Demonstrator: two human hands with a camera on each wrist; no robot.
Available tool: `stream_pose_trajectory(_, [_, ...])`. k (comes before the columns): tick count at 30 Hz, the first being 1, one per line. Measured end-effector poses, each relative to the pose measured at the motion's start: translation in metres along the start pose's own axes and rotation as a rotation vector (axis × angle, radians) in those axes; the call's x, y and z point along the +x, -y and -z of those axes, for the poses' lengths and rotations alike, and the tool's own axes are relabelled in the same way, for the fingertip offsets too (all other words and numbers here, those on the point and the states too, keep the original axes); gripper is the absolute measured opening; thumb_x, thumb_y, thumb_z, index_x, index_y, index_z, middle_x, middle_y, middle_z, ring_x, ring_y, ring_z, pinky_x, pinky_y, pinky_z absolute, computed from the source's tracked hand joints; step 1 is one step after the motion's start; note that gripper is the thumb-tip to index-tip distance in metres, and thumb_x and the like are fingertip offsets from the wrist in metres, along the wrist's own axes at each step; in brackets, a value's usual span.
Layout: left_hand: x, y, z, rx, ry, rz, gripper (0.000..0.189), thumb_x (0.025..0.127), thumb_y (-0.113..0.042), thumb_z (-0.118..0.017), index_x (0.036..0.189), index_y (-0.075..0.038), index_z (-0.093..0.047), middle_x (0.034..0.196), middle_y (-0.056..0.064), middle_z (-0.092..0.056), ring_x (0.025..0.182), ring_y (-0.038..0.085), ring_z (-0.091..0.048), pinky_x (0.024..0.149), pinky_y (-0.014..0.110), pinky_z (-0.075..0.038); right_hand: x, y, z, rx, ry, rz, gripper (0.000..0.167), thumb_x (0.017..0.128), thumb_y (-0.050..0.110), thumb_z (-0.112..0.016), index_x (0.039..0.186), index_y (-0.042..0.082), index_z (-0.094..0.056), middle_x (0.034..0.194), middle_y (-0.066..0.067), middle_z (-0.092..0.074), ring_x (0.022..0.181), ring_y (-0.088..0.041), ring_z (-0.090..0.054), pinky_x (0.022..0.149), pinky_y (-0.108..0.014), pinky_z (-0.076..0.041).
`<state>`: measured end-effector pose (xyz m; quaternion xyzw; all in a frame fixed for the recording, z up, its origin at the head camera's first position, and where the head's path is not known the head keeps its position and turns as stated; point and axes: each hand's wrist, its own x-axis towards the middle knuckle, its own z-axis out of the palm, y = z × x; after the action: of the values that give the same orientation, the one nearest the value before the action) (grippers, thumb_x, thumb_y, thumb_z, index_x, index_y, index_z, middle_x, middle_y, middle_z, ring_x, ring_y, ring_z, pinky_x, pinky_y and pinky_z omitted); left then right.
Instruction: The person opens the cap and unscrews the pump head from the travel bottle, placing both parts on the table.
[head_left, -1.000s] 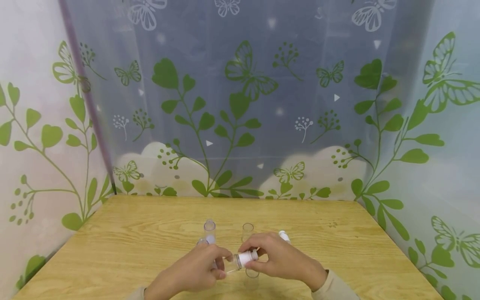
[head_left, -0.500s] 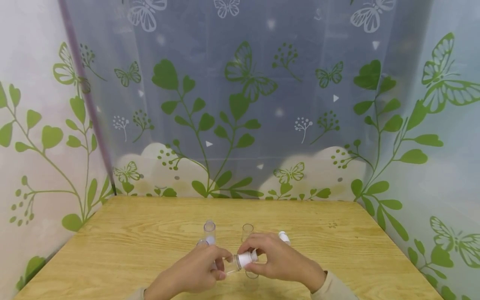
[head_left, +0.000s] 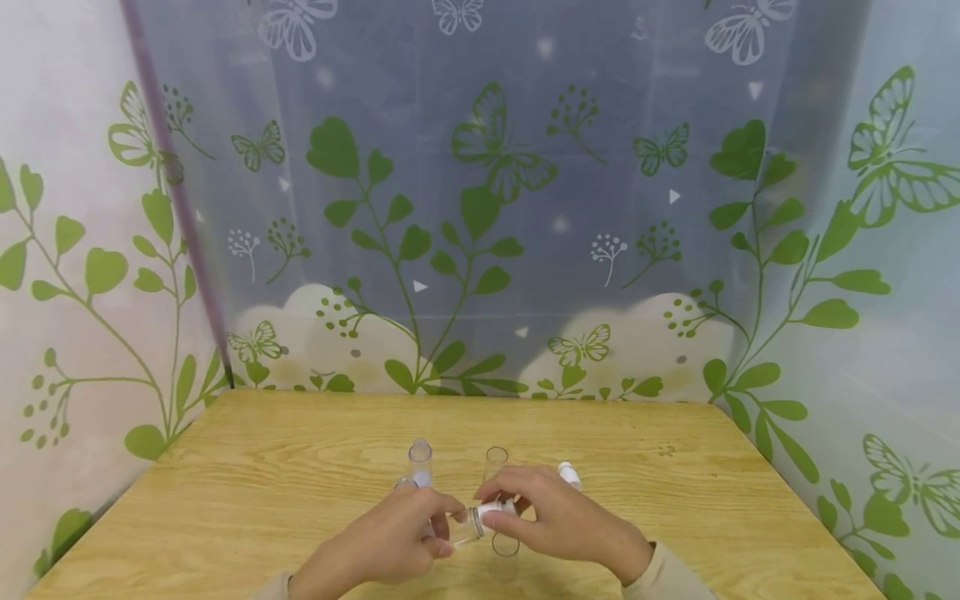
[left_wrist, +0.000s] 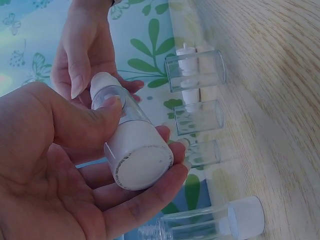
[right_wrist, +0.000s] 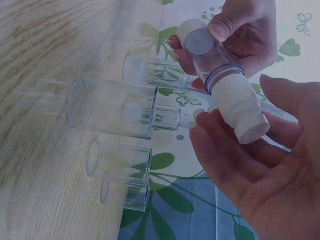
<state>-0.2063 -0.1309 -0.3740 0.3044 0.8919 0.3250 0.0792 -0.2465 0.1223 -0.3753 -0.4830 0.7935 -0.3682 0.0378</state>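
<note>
My left hand holds a small clear pump bottle tilted, its white base between thumb and fingers. A white pump collar sits at the bottle's other end, facing my right hand. In the right wrist view, my right fingers lie loosely along the underside of that white collar, while the right thumb stands off from it. From the left wrist, the right hand also looks relaxed around the pump end. How far the collar is seated on the bottle cannot be told.
Upright clear sleeves of differing sizes stand on the wooden table. Clear bottles with white bases stand to the left. A white pump top is beyond my right hand. Patterned curtains surround the table.
My right thumb has shifted from the pump's end onto the collar side in the head view, and the right fingers have loosened around it. The left hand and the bottle stay in place.
</note>
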Motion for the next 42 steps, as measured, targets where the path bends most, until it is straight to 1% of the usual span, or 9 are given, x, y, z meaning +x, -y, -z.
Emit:
stream_pose_trajectory(6, [0.0,-0.0016,-0.0006,0.0,-0.005,-0.007,0.03,0.09,-0.001,-0.074,0.12,-0.002,-0.072,0.083,-0.007,-0.073,0.061,-0.001,-0.057,0.061,0.017,-0.052,0.0007,-0.0004,0.0005,0.037,0.062,-0.018,0.028,0.11,0.026,-0.05,0.123,0.011,-0.07,0.109,-0.004,-0.075,0.09,0.003,-0.065,0.078,-0.023,-0.06])
stream_pose_trajectory(9, [0.0001,-0.0022,-0.0006,0.001,-0.006,-0.008,0.03,0.09,-0.001,-0.074,0.12,-0.002,-0.072,0.082,-0.008,-0.073,0.06,-0.001,-0.056,0.061,0.017,-0.052,0.0006,0.0,0.0005,0.035,0.067,-0.02,0.028,0.11,0.026,-0.05,0.123,0.011,-0.07,0.107,-0.004,-0.075,0.088,0.004,-0.064,0.077,-0.023,-0.06])
stream_pose_trajectory(13, [-0.0001,-0.0024,-0.0002,0.001,-0.006,-0.011,0.03,0.089,0.001,-0.074,0.119,-0.002,-0.072,0.082,-0.007,-0.073,0.06,-0.002,-0.057,0.06,0.017,-0.052,0.0005,0.0009,0.0004,0.043,0.06,-0.028,0.025,0.108,0.024,-0.054,0.123,0.011,-0.07,0.107,-0.004,-0.075,0.089,0.004,-0.064,0.077,-0.022,-0.06])
stream_pose_trajectory(20, [0.0016,-0.0029,0.0009,0.006,-0.006,-0.025,0.029,0.089,0.003,-0.073,0.118,-0.001,-0.073,0.081,-0.006,-0.075,0.061,-0.003,-0.059,0.06,0.017,-0.051,0.0001,0.0027,-0.0004,-0.009,0.024,-0.01,0.02,0.102,0.019,-0.065,0.119,0.01,-0.07,0.11,-0.004,-0.074,0.092,0.003,-0.064,0.076,-0.018,-0.059])
stream_pose_trajectory(28, [0.0023,-0.0033,0.0013,0.013,-0.003,-0.034,0.028,0.089,0.003,-0.073,0.117,-0.001,-0.073,0.081,-0.005,-0.075,0.063,-0.004,-0.06,0.06,0.017,-0.051,-0.0005,0.0024,-0.0011,-0.025,0.009,0.009,0.021,0.098,0.016,-0.071,0.118,0.009,-0.07,0.109,-0.004,-0.073,0.093,0.001,-0.065,0.077,-0.017,-0.059])
stream_pose_trajectory(34, [0.0029,-0.0026,0.0006,0.022,-0.005,-0.035,0.028,0.089,0.003,-0.073,0.117,-0.002,-0.073,0.081,-0.005,-0.075,0.062,-0.004,-0.06,0.06,0.017,-0.051,-0.0004,0.002,-0.0008,-0.026,0.014,0.007,0.022,0.097,0.016,-0.072,0.119,0.009,-0.069,0.11,-0.005,-0.073,0.095,0.0,-0.066,0.078,-0.017,-0.059])
stream_pose_trajectory(37, [0.0031,-0.0026,0.0004,0.012,-0.002,-0.033,0.029,0.089,0.003,-0.073,0.117,-0.002,-0.073,0.081,-0.005,-0.075,0.063,-0.004,-0.06,0.06,0.017,-0.052,-0.0006,0.0021,-0.0004,-0.022,0.02,0.006,0.023,0.098,0.018,-0.071,0.12,0.009,-0.069,0.11,-0.004,-0.074,0.094,0.001,-0.065,0.078,-0.019,-0.059])
stream_pose_trajectory(42, [0.0028,-0.0029,-0.0003,0.013,-0.005,-0.036,0.029,0.089,0.002,-0.074,0.118,-0.001,-0.073,0.081,-0.004,-0.075,0.063,-0.004,-0.06,0.061,0.016,-0.052,-0.0007,0.0024,0.0004,-0.013,0.023,-0.014,0.026,0.104,0.024,-0.063,0.123,0.008,-0.069,0.113,-0.006,-0.074,0.094,0.001,-0.065,0.08,-0.023,-0.06])
